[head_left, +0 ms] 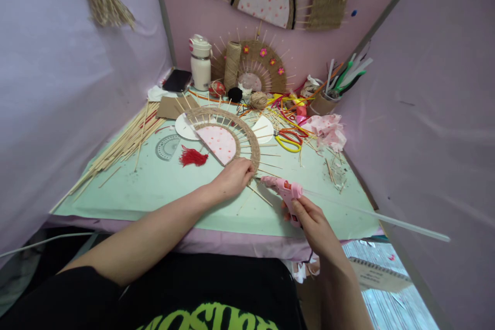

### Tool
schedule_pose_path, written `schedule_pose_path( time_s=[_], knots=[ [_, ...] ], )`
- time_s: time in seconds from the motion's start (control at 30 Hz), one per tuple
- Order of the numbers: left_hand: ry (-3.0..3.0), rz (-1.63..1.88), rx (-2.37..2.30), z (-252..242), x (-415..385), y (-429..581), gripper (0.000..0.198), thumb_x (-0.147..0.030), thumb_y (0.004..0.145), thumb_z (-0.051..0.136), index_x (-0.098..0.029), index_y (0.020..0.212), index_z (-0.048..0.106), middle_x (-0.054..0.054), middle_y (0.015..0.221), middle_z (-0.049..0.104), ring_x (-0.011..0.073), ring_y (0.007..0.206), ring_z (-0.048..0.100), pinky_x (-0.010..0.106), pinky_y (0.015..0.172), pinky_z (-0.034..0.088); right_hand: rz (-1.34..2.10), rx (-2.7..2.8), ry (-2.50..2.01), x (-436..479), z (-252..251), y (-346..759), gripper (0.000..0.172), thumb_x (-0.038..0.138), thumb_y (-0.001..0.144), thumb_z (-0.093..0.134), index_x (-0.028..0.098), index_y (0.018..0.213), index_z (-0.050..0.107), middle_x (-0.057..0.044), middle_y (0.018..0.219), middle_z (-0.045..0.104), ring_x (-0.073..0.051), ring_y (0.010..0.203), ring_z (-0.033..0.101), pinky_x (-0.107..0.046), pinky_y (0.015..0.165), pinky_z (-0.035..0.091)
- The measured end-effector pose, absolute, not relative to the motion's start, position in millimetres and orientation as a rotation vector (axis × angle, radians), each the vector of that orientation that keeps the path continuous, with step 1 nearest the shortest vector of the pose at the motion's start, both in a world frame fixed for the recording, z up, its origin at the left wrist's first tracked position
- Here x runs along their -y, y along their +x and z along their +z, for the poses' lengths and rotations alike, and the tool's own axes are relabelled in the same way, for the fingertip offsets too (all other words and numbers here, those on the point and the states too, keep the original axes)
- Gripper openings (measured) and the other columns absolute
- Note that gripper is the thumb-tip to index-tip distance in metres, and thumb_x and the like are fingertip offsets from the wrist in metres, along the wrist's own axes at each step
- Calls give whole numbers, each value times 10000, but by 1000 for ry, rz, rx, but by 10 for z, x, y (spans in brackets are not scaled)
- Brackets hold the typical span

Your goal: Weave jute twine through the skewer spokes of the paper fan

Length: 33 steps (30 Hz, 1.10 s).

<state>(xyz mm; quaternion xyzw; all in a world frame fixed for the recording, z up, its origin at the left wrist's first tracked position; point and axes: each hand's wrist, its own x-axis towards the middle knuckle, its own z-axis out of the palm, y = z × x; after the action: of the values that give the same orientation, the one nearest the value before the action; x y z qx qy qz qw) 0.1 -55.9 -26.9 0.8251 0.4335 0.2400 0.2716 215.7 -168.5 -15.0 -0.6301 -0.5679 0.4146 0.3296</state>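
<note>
My right hand (307, 216) is wrapped round the handle of a pink glue gun (286, 193), from whose back a long clear glue stick (406, 224) sticks out. The gun's nozzle is close to the lower end of a half-round fan of thin sticks and twine (256, 147). There my left hand (238, 174) has its fingers closed on the twine-covered band. A spotted white half-disc (219, 142) forms the fan's middle. Beside it on the table lie a red tassel (193, 156) and a clear protractor (167, 147).
Long thin sticks (124, 147) are heaped at the left. Yellow-handled scissors (289, 143) lie right of the fan, near crumpled pink fabric (327, 131). Along the back stand a white bottle (200, 64), a twine roll (232, 67) and a tool holder (323, 104). Fabric walls surround the table.
</note>
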Motion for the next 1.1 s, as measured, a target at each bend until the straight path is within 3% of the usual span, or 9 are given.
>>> schedule_pose_path(
  time_s=[0.57, 0.77, 0.93, 1.1],
  knots=[
    [2208, 626, -1173, -237, 566, 1, 138, -122, 829, 457, -191, 735, 531, 52, 787, 593, 190, 773, 535, 329, 742, 430, 1035, 1472, -1683, 1706, -97, 2163, 379, 501, 892, 462, 184, 777, 635, -16, 666, 608, -164, 661, 536, -260, 616, 417],
    [2212, 629, -1181, -233, 568, 5, 139, -115, 825, 456, -191, 738, 533, 55, 795, 599, 196, 793, 541, 336, 756, 433, 921, 1325, -1667, 1807, -130, 2442, 413, 545, 875, 490, 182, 958, 667, -69, 849, 684, -179, 685, 572, -286, 627, 449],
    [2218, 626, -1186, -218, 575, 10, 162, -95, 823, 458, -194, 711, 521, 52, 787, 600, 197, 795, 546, 325, 753, 430, 584, 1226, -1830, 1725, -138, 2873, 528, 598, 849, 489, 163, 1096, 658, -124, 1042, 684, -200, 736, 602, -320, 671, 478],
    [2228, 638, -1175, -229, 571, 11, 173, -94, 819, 456, -197, 693, 514, 50, 771, 599, 197, 789, 545, 320, 747, 423, -61, 1552, -2074, 1504, -346, 3369, 604, 553, 855, 410, 81, 1160, 634, -205, 1006, 665, -328, 914, 579, -467, 811, 446]
  ],
)
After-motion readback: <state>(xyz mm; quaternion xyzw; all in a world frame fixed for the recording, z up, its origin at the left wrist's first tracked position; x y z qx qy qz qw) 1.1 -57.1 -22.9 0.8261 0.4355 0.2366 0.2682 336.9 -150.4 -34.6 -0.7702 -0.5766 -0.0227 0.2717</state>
